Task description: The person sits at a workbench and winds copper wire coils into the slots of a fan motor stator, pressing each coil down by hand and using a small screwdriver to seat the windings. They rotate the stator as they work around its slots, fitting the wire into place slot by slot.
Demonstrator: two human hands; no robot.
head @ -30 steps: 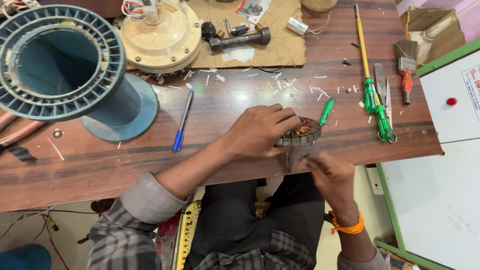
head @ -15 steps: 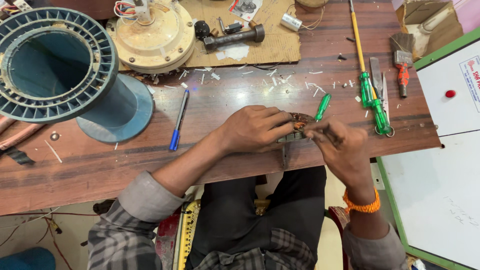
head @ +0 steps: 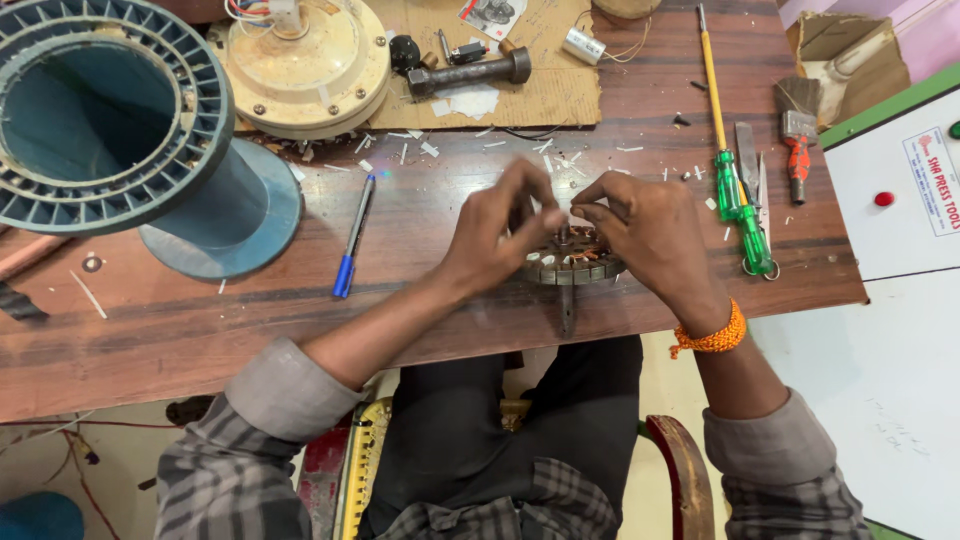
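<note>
Both hands meet over a round motor stator [head: 572, 262] with copper windings, which sits at the near edge of the wooden table [head: 420, 230], its shaft pointing down past the edge. The left hand [head: 497, 235] curls around the stator's left side, fingers bent. The right hand [head: 650, 235] pinches a small white slip [head: 578, 212] above the windings. A blue pen [head: 352, 240] lies to the left, 2 green-handled screwdrivers [head: 735, 190] to the right.
</note>
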